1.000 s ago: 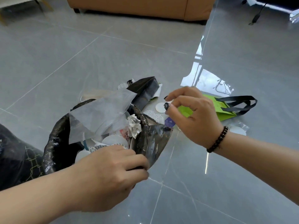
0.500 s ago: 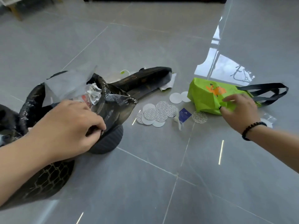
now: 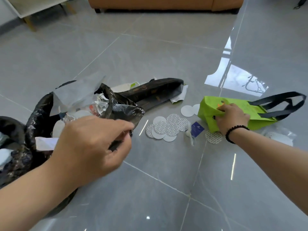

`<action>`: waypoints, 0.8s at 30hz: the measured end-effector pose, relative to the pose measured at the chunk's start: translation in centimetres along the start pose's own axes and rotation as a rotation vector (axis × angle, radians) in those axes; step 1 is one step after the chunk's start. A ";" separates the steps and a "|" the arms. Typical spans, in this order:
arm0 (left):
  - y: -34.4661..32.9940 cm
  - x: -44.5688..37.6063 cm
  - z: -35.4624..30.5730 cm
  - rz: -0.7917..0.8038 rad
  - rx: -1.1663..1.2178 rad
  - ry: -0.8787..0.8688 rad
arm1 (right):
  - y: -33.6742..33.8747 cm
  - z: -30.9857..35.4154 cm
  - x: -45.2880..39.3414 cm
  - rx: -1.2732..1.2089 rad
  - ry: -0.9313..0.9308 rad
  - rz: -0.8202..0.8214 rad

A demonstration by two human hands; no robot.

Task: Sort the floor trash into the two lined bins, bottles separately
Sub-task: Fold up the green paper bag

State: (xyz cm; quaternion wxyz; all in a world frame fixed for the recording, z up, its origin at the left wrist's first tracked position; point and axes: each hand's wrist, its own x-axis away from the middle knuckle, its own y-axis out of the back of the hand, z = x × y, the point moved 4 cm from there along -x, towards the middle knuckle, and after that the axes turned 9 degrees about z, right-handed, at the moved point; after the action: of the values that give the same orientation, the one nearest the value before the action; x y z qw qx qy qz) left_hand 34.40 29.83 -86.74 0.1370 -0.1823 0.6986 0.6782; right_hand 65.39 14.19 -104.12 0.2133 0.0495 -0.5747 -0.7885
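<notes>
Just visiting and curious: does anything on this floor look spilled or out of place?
Yes. A cluster of round white foil seal discs lies scattered and overlapping on the grey tiled floor, between the black bin liner and the lime-green fabric tote bag, like a spill.

The left hand (image 3: 93, 144) pinches the edge of the black bin liner (image 3: 123, 110), with crumpled paper and white discs in the bin just beyond its knuckles. The right hand (image 3: 231, 118) grips the green tote bag (image 3: 240, 112). Between the hands lie round seal discs (image 3: 166, 127) and a small blue card (image 3: 197, 128) on the grey tile floor (image 3: 166, 189).
</notes>
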 end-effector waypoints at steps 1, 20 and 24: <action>-0.4 0.0 -0.4 -0.002 0.039 -0.030 | 0.9 -0.1 0.1 -0.050 0.004 -0.030; -8.8 -1.3 -8.7 0.635 1.165 0.370 | 12.4 1.6 16.4 -0.521 0.893 0.280; -9.6 -1.0 -9.0 0.579 1.205 0.343 | 11.9 1.9 16.4 -0.362 0.990 0.388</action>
State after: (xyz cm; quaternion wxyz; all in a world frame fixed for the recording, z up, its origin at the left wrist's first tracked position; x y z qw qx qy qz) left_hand 40.00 20.77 -94.53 -0.0848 0.0147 0.9861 0.1423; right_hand 53.26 6.50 -89.73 0.6039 0.2695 -0.2602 -0.7035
